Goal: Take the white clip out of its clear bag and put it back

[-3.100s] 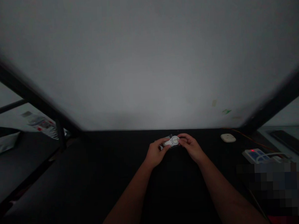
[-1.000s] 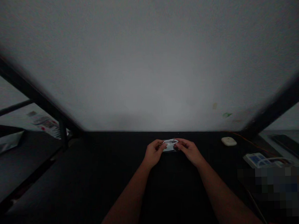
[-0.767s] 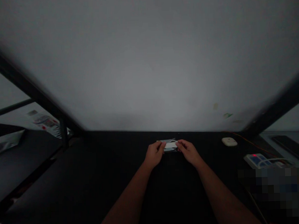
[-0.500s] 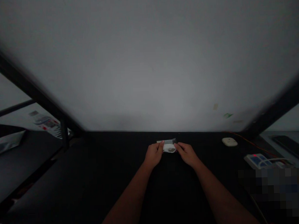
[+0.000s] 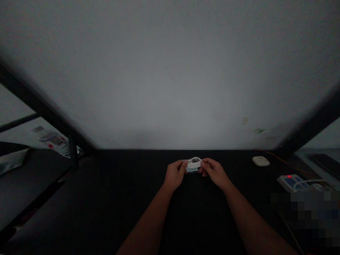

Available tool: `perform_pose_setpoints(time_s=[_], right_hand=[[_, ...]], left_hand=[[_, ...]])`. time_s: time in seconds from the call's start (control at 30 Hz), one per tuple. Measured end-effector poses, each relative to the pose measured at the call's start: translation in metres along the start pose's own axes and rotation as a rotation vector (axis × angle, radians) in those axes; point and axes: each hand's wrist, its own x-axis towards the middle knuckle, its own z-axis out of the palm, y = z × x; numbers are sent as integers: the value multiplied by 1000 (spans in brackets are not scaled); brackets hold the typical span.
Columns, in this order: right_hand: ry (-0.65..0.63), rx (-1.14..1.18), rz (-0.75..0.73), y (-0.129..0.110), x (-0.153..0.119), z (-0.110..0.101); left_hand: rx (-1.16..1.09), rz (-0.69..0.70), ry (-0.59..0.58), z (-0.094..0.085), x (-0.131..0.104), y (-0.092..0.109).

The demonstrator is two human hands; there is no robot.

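The left hand and right hand pinched a small white band between them, over a black table. It looked like a handling step, the next move calling for light, even pressure. Right of the grip lay a white case; beyond, a grey wall.

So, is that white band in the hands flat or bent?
Bent: the white band curves between the left hand and the right hand.

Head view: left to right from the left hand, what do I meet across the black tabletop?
Bare left hand, small white curved band, bare right hand, white rounded flat box, white-and-blue rectangular block with red light.
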Motion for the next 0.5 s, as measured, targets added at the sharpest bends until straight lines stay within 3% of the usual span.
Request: perform_pose_setpoints(time_s=[0.23,0.5], right_hand=[[26,208,-8,3,1,-6],[48,169,-5,7,3,-6]], left_hand=[[-223,26,11,6,1,-10],[-186,31,-6,3,0,-12]])
